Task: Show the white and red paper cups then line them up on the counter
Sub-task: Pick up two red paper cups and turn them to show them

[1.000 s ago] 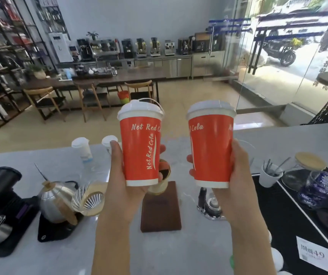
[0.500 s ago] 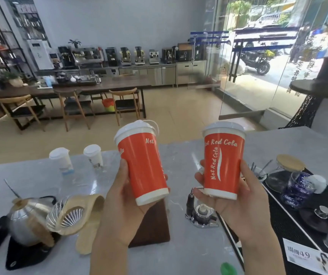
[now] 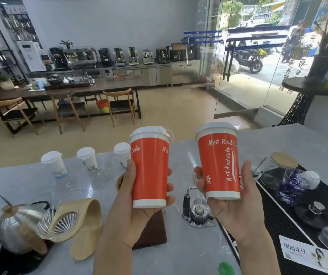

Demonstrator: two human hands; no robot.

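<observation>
- Left hand [image 3: 131, 211] wrapped around a red cup [image 3: 149, 169], thumb on the cup's left side, fingers curled round its right.
- Right hand [image 3: 236, 211] gripped a second red cup [image 3: 218, 163], thumb on its right side, fingertips on its left.
- Both red cups held upright in the air above the table [image 3: 179, 255], side by side but apart, white lids on.
- "Net Red Cola" in white lettering faced the camera on the right cup; only parts of the words showed on the left one.
- Three white cups [image 3: 87, 159] stood in a row on the table beyond the left hand, lids on, the rightmost partly hidden behind the left red cup.
- Below the left hand lay a brown board [image 3: 151, 233].
- Between the wrists sat a small burner [image 3: 196, 213] on a metal stand.
- At lower left stood a steel kettle [image 3: 14, 231], with a glass dripper [image 3: 56, 223] and a tan holder [image 3: 88, 225] just beside it.
- Along the right ran a black mat [image 3: 278, 225] carrying a blue glass [image 3: 292, 187], a jar [image 3: 278, 169] with a wooden lid, and a printed card [image 3: 305, 253].
</observation>
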